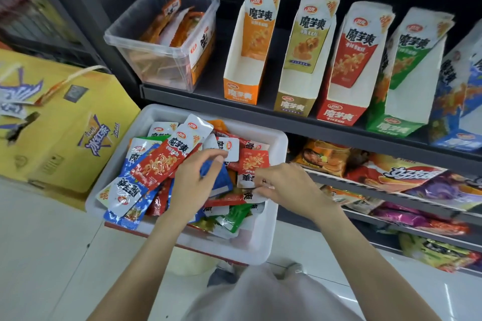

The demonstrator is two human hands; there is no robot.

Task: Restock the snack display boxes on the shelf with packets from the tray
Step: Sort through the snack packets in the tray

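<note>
light: bright on floor [44, 229], dark at shelf [260, 109] back
glare: shiny packets [156, 161]
edges: bent, blurry

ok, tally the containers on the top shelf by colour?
Clear plastic bin: 1
Orange cardboard display box: 1
Gold cardboard display box: 1
Red cardboard display box: 1
Green cardboard display box: 1
Blue cardboard display box, cut off at the frame edge: 1
Total: 6

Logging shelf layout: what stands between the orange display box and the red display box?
In the head view, one tan-gold cardboard display box stands between the orange cardboard box and the red one.
</note>
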